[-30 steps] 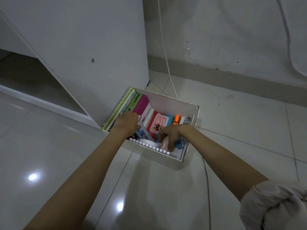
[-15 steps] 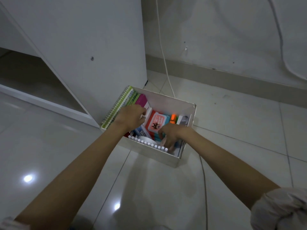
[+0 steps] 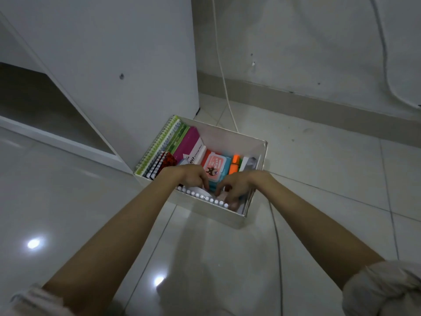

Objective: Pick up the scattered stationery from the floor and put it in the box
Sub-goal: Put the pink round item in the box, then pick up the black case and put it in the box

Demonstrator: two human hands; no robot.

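A white box (image 3: pixel 229 136) stands on the floor beside a cabinet. It holds a green spiral notebook (image 3: pixel 159 144), a pink stamp pad pack (image 3: pixel 189 142), a red wipes pack (image 3: pixel 215 164), an orange highlighter (image 3: pixel 235 166) and small spiral pads (image 3: pixel 156 165). A row of white beads (image 3: pixel 200 197) runs along the near rim. My left hand (image 3: pixel 190 176) reaches into the front middle, fingertips down on something white. My right hand (image 3: pixel 235 184) is beside it, fingers curled over a pale pink item (image 3: pixel 233 203) in the front right corner. What lies under the palms is hidden.
A white cabinet side (image 3: pixel 127 65) rises just left of the box, with a dark open space (image 3: pixel 34 101) further left. A white cable (image 3: pixel 224 83) hangs down the wall to the box. A thin dark cord (image 3: pixel 276 238) runs over the glossy floor tiles (image 3: pixel 330 174).
My left hand has slid from the notebooks and pink pack to the front middle of the box, close to my right hand. My right hand stays in the front right corner.
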